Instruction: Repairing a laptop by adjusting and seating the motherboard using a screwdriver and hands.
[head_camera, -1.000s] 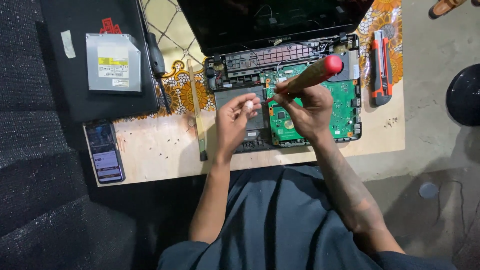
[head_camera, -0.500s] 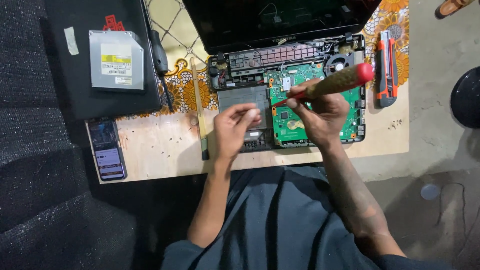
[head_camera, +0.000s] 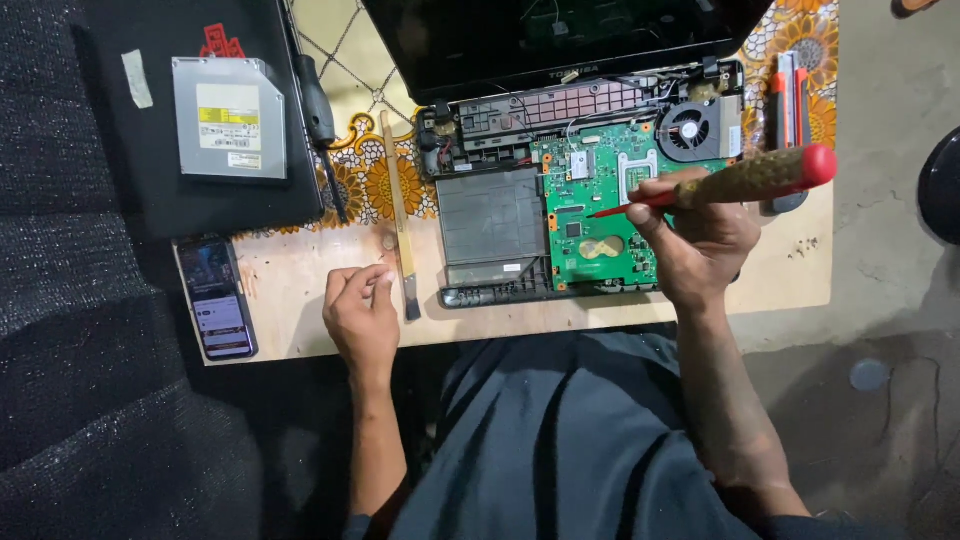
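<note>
Left hand (head_camera: 362, 318) moved off laptop since half second back, now on bare board just left of pry tool (head_camera: 398, 205), fingertips pinched, likely on something tiny; cannot tell what. Right hand (head_camera: 700, 240) wrapped tight round screwdriver (head_camera: 735, 182), tip angled down at green motherboard (head_camera: 600, 215) of opened laptop (head_camera: 580, 190), handle raised for reach. Phone (head_camera: 217, 297) lies far left.

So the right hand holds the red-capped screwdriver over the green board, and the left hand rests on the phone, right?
Not quite. The left hand rests on the bare wooden table, apart from the phone at its edge. The right hand does hold the screwdriver over the green board, as the head view shows.
</note>
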